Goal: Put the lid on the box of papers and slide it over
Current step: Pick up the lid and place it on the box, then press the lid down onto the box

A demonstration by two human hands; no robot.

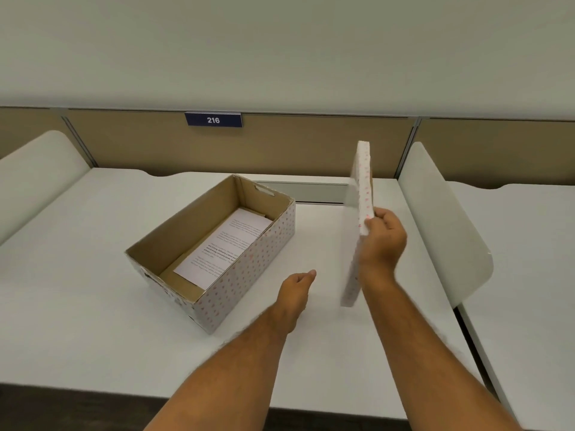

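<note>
While the polka-dot cardboard box (217,247) sits open and at an angle on the white desk (93,306), printed papers (224,247) are seen lying flat on its bottom. The matching lid (361,194) is held on edge, nearly upright and clear of the desk, to the right of the box; it is gripped by the right hand (381,241), whose fingers are wrapped round its near long side. The left hand (294,290) is held just beside the box's near right corner, fingers loosely curled, with nothing grasped. A blue plate marked 216 (213,120) is fixed to the rear partition.
</note>
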